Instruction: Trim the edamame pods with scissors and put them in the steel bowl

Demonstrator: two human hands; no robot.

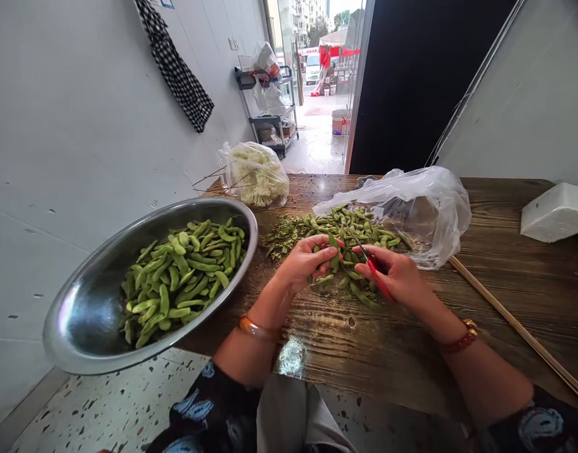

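Observation:
My left hand (pixel 312 258) pinches a green edamame pod (pixel 335 250) upright between thumb and fingers. Close to its right, my right hand (pixel 395 274) is closed around red-handled scissors (pixel 378 275), whose blades point up and left toward the pod. Under and behind both hands lies a loose pile of edamame pods (pixel 359 220), with small trimmed bits on its left side. A large steel basin (pixel 90 327) to the left holds many more pods (pixel 185 270).
A clear plastic bag (pixel 440 207) lies open behind the pile. Cauliflower in a bag (pixel 258 176) stands at the back left. Long thin sticks (pixel 510 318) lie on the wooden table (pixel 327 340) at right, below a white box (pixel 556 212). A shelf cart (pixel 270 119) stands by the doorway.

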